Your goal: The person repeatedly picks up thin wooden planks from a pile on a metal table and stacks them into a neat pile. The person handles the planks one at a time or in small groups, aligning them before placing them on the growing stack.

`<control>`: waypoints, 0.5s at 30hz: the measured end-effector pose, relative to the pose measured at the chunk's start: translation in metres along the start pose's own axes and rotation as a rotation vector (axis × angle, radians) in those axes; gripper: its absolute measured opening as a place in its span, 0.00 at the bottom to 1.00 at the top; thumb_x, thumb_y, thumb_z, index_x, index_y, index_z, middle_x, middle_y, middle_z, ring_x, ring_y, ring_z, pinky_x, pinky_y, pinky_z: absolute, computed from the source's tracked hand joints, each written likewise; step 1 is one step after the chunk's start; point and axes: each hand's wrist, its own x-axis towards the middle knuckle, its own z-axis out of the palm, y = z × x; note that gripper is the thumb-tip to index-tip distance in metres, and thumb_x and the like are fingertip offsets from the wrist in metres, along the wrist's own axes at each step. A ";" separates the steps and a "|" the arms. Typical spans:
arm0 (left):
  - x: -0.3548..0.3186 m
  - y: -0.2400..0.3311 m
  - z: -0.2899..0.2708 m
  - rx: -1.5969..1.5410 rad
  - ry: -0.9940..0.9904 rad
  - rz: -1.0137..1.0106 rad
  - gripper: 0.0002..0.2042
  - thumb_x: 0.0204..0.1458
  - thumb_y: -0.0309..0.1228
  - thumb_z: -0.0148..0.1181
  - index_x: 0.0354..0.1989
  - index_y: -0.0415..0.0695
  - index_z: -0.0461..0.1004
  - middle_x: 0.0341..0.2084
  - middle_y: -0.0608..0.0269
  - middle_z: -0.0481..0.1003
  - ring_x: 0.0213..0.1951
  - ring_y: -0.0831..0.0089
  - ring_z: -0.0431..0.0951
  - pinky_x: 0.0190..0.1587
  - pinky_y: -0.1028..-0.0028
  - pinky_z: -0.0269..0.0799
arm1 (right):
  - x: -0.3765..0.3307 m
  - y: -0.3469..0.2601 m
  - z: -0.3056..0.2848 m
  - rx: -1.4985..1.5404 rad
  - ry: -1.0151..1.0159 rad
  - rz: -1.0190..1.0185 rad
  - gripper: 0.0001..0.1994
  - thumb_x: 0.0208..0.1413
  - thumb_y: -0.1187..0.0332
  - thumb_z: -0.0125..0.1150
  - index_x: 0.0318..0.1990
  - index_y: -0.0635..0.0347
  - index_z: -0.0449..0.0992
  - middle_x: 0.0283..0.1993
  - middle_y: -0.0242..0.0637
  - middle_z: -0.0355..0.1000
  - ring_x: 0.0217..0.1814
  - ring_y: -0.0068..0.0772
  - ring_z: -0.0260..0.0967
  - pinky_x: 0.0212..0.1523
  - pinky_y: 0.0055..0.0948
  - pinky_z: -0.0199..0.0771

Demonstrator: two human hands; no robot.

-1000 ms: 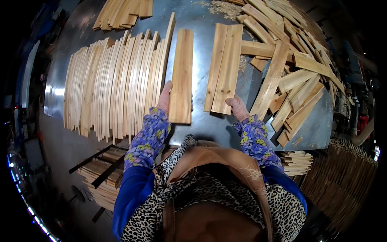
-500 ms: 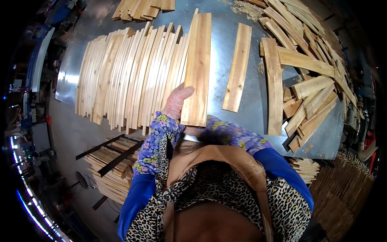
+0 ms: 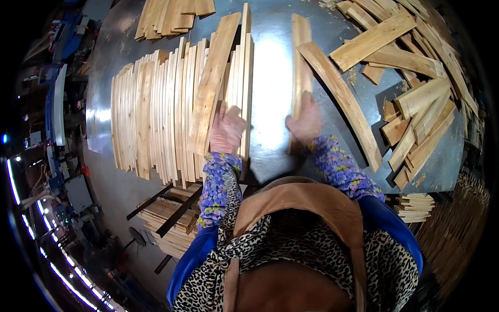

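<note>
My left hand (image 3: 227,130), in a pale pinkish glove, is at the right end of a row of wooden boards (image 3: 169,114) standing on edge. Its fingers look apart and rest beside a flat board (image 3: 215,78) that lies slanted across the row's top. Over a narrow wooden board (image 3: 301,57) on the metal table, my right hand (image 3: 306,120) is closed around the lower part, thumb on the left side; hand and board are smeared by motion. Just right of it, a long bowed board (image 3: 343,104) lies at a slant.
A loose heap of boards (image 3: 416,62) covers the table's (image 3: 273,171) right side. More boards (image 3: 166,18) are stacked at the far left. Below the table's near edge, stacked slats (image 3: 169,223) sit by dark metal bars on the left, and another stack (image 3: 414,208) at right.
The wide board has gone from my left hand onto the row, tilted. My right hand has come out over the narrow board, which has shifted. The bowed board's far end has swung left.
</note>
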 end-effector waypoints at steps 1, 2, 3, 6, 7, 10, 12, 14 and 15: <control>-0.024 0.007 0.024 0.302 0.043 0.027 0.26 0.69 0.39 0.63 0.68 0.35 0.71 0.56 0.44 0.81 0.39 0.58 0.85 0.38 0.62 0.90 | -0.013 -0.009 0.016 -0.024 -0.098 -0.065 0.42 0.56 0.63 0.72 0.76 0.66 0.61 0.70 0.59 0.68 0.68 0.60 0.70 0.72 0.50 0.73; -0.046 0.000 0.035 0.526 -0.001 -0.027 0.26 0.67 0.45 0.64 0.59 0.30 0.74 0.48 0.41 0.83 0.33 0.61 0.86 0.38 0.65 0.89 | -0.022 -0.010 0.037 -0.047 -0.206 -0.140 0.43 0.59 0.64 0.70 0.78 0.71 0.57 0.69 0.60 0.69 0.67 0.58 0.71 0.74 0.49 0.71; -0.057 -0.003 0.025 0.694 -0.178 -0.147 0.21 0.66 0.44 0.66 0.54 0.36 0.78 0.41 0.50 0.84 0.33 0.65 0.85 0.34 0.70 0.86 | -0.028 -0.008 0.056 0.363 -0.344 -0.488 0.30 0.64 0.63 0.67 0.71 0.60 0.66 0.58 0.50 0.76 0.61 0.48 0.77 0.65 0.47 0.78; -0.092 -0.011 0.044 1.353 -0.414 0.176 0.21 0.66 0.49 0.66 0.50 0.41 0.82 0.38 0.59 0.82 0.39 0.68 0.84 0.44 0.71 0.84 | -0.055 0.027 0.142 0.344 -0.442 -0.468 0.28 0.71 0.55 0.61 0.69 0.65 0.70 0.63 0.51 0.77 0.67 0.47 0.75 0.70 0.44 0.75; -0.100 -0.002 0.046 1.389 -0.352 0.180 0.21 0.66 0.50 0.66 0.49 0.42 0.82 0.38 0.61 0.81 0.41 0.69 0.83 0.47 0.70 0.83 | -0.053 0.020 0.121 0.295 -0.480 -0.454 0.27 0.70 0.55 0.63 0.68 0.64 0.72 0.63 0.51 0.77 0.68 0.47 0.74 0.71 0.45 0.74; -0.089 0.023 -0.003 1.553 -0.077 0.596 0.27 0.62 0.52 0.69 0.57 0.39 0.80 0.52 0.50 0.80 0.58 0.58 0.79 0.65 0.56 0.75 | -0.029 0.019 0.039 -0.028 -0.320 -0.584 0.28 0.61 0.57 0.70 0.65 0.62 0.76 0.62 0.53 0.76 0.68 0.51 0.72 0.72 0.49 0.71; -0.091 0.045 -0.020 1.872 0.161 0.794 0.34 0.58 0.51 0.70 0.66 0.39 0.74 0.63 0.41 0.75 0.65 0.48 0.74 0.70 0.50 0.70 | -0.004 0.050 -0.019 -0.316 0.130 -0.650 0.34 0.48 0.56 0.78 0.63 0.59 0.76 0.60 0.53 0.75 0.65 0.58 0.70 0.69 0.55 0.70; -0.085 0.042 -0.049 2.079 0.356 0.867 0.42 0.54 0.50 0.70 0.75 0.38 0.67 0.69 0.36 0.70 0.71 0.41 0.69 0.73 0.45 0.64 | 0.017 0.109 -0.072 -0.497 0.118 -0.319 0.43 0.48 0.53 0.79 0.72 0.58 0.70 0.68 0.55 0.72 0.71 0.61 0.68 0.74 0.54 0.66; -0.080 0.041 -0.055 2.074 0.311 0.815 0.44 0.54 0.50 0.71 0.76 0.39 0.65 0.71 0.36 0.68 0.73 0.40 0.66 0.75 0.45 0.62 | 0.026 0.146 -0.081 -0.583 0.232 -0.314 0.44 0.48 0.52 0.79 0.72 0.60 0.70 0.67 0.57 0.72 0.67 0.61 0.70 0.70 0.56 0.69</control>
